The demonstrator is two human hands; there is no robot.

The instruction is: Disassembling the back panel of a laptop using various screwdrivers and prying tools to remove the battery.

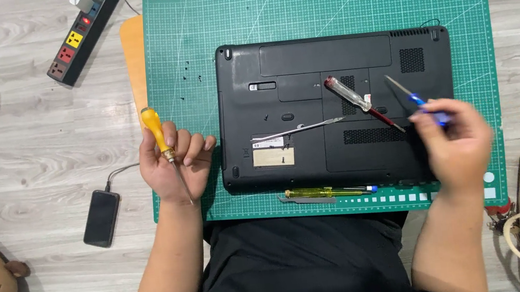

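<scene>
Wooden floor carries a green mat [322,2]; an upturned black laptop [313,153] lies centred. Left hand [174,165] fingers grip a yellow screwdriver [160,141], light, stiff, best held by its handle. Right hand [458,140] fingers hold a blue screwdriver [412,96] over the laptop's right edge.

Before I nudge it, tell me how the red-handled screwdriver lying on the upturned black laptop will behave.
The red-handled screwdriver looks rigid and light. Its round handle will probably roll across the flat, smooth-looking black laptop base. It lies loose, touched by neither hand, so a light push should shift it.

A black laptop [337,111] lies on a green gridded cutting mat [196,42] beside a yellow-handled screwdriver [161,141].
</scene>
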